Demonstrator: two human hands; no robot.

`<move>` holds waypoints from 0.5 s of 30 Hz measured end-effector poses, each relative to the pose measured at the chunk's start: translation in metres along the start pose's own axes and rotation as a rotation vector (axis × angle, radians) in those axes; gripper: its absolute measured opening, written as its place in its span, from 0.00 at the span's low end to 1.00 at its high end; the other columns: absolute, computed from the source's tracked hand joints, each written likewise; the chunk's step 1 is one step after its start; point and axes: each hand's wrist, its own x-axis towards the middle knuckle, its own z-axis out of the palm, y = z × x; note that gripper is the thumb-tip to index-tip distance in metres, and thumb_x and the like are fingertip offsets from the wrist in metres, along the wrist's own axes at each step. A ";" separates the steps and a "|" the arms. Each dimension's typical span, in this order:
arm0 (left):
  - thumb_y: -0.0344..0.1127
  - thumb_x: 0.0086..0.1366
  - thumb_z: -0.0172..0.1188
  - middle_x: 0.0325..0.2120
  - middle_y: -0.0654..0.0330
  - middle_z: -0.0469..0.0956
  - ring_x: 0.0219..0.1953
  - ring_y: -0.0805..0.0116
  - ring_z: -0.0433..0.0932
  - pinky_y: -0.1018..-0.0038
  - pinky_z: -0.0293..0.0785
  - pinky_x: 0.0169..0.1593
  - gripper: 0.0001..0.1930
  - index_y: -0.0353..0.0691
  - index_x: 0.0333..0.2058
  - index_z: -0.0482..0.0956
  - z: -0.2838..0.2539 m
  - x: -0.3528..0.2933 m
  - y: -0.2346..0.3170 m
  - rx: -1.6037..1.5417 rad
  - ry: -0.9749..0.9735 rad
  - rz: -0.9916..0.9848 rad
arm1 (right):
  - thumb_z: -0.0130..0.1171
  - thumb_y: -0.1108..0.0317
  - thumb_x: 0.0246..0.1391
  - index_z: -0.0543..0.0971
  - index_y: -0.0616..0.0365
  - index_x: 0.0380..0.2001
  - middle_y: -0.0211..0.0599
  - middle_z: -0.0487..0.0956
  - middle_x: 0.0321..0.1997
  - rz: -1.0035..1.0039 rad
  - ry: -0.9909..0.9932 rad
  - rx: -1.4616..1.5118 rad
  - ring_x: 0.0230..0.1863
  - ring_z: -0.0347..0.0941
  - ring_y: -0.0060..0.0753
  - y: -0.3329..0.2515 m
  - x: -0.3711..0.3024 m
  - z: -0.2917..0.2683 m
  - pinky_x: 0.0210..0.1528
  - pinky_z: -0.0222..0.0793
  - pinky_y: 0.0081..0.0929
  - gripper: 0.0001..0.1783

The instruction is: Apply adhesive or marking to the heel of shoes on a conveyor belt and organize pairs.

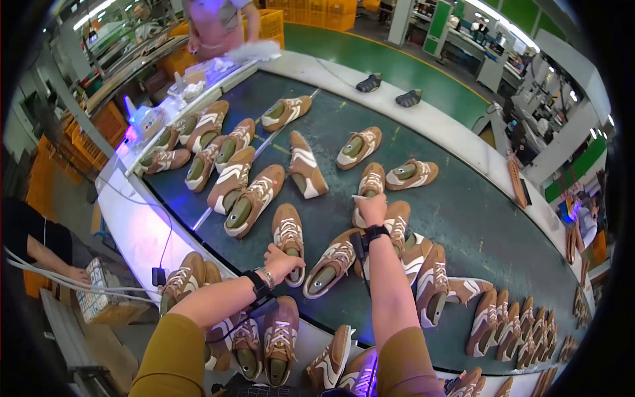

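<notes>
My left hand (282, 263) is closed at the heel of a brown suede sneaker (288, 228) with white laces and stripes. That shoe lies toe away on the dark green belt (456, 198). Farther right, my right hand (372, 209) is over another brown sneaker (372, 177), fingers bent together. A thin white piece (359, 196) sticks out from those fingers; its kind is unclear. Between my forearms lies a sneaker (331, 264) with an olive lining. Black bands with cables circle both wrists.
Several more sneakers (254, 198) cover the belt's left part, and a row (509, 327) stands at the right. Two dark shoe-shaped pieces (409, 98) rest on the white far ledge (456, 126). Sneakers (281, 341) sit close to me. Another person (221, 30) stands beyond the belt.
</notes>
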 end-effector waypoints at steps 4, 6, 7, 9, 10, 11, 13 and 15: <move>0.36 0.32 0.69 0.50 0.42 0.62 0.55 0.42 0.59 0.57 0.60 0.57 0.46 0.37 0.53 0.55 0.014 0.003 0.002 0.024 0.175 0.103 | 0.71 0.61 0.30 0.74 0.73 0.34 0.61 0.76 0.39 0.108 0.007 -0.028 0.45 0.74 0.55 0.012 0.026 0.019 0.47 0.69 0.38 0.29; 0.32 0.33 0.67 0.48 0.44 0.64 0.51 0.45 0.64 0.58 0.63 0.54 0.44 0.37 0.53 0.55 0.011 0.013 -0.002 -0.131 0.185 0.092 | 0.70 0.63 0.28 0.76 0.73 0.29 0.55 0.79 0.34 0.051 -0.081 0.017 0.39 0.76 0.53 -0.001 0.025 0.003 0.44 0.71 0.36 0.25; 0.32 0.33 0.67 0.48 0.44 0.64 0.51 0.45 0.64 0.58 0.63 0.54 0.44 0.37 0.53 0.55 0.010 0.023 -0.006 -0.133 0.190 0.094 | 0.69 0.63 0.31 0.77 0.70 0.30 0.50 0.80 0.33 0.119 -0.143 0.278 0.37 0.77 0.49 0.012 0.035 0.004 0.42 0.72 0.35 0.23; 0.26 0.35 0.64 0.43 0.49 0.67 0.43 0.51 0.69 0.60 0.69 0.49 0.39 0.38 0.50 0.57 0.010 0.027 0.003 -0.683 0.004 0.178 | 0.66 0.65 0.38 0.76 0.64 0.31 0.39 0.79 0.31 0.256 -0.363 0.894 0.32 0.76 0.39 0.031 0.039 -0.015 0.38 0.72 0.32 0.17; 0.21 0.38 0.59 0.37 0.54 0.68 0.38 0.58 0.72 0.63 0.73 0.44 0.32 0.38 0.46 0.60 -0.001 0.020 0.012 -0.915 -0.163 0.063 | 0.63 0.65 0.42 0.76 0.60 0.31 0.33 0.78 0.30 0.322 -0.535 1.256 0.30 0.75 0.33 0.035 0.032 -0.030 0.36 0.72 0.31 0.13; 0.21 0.40 0.56 0.37 0.54 0.71 0.37 0.58 0.74 0.63 0.73 0.44 0.28 0.37 0.46 0.64 -0.015 0.024 0.006 -1.016 -0.283 0.054 | 0.59 0.67 0.48 0.75 0.55 0.32 0.31 0.77 0.29 0.329 -0.623 1.357 0.30 0.75 0.29 0.023 0.011 -0.045 0.35 0.72 0.29 0.07; 0.20 0.42 0.53 0.39 0.55 0.69 0.40 0.61 0.73 0.63 0.73 0.44 0.27 0.38 0.46 0.62 -0.033 0.011 0.003 -1.144 -0.538 0.083 | 0.59 0.68 0.47 0.75 0.55 0.32 0.29 0.77 0.32 0.309 -0.561 1.387 0.31 0.75 0.27 0.019 -0.044 -0.093 0.36 0.73 0.29 0.08; 0.21 0.42 0.50 0.46 0.53 0.68 0.48 0.59 0.70 0.63 0.70 0.51 0.33 0.39 0.53 0.59 -0.054 -0.037 0.014 -1.152 -0.765 0.197 | 0.59 0.69 0.43 0.74 0.57 0.38 0.31 0.77 0.35 0.259 -0.665 1.443 0.38 0.76 0.28 0.038 -0.090 -0.130 0.41 0.74 0.31 0.16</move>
